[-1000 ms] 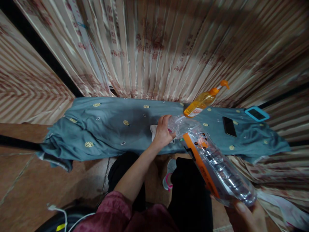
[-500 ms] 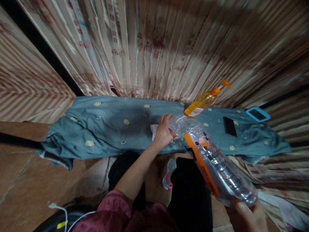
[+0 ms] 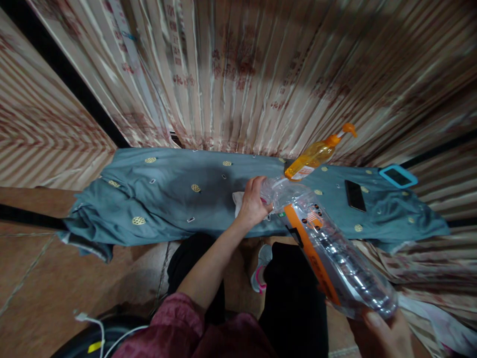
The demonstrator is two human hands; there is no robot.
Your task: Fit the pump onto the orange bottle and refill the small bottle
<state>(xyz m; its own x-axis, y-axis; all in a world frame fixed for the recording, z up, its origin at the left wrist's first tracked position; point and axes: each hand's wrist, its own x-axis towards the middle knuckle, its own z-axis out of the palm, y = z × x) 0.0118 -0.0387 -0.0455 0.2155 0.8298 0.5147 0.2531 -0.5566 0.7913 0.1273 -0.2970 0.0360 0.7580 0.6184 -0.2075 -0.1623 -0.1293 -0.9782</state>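
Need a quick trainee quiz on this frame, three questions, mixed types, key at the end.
1. Which hand holds the clear pack at its end lowest in view?
2. True or false: the pump bottle has an orange head.
3. Fill in: the phone lies between the pump bottle and a device with a ____ rim.

Key: 1. The right hand. 2. True. 3. Blue.

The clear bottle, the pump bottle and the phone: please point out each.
Clear bottle [image 3: 341, 252], head view: its ribbed side.
Pump bottle [image 3: 310, 157], head view: its amber body.
Phone [image 3: 355, 196], head view: middle of its dark face.
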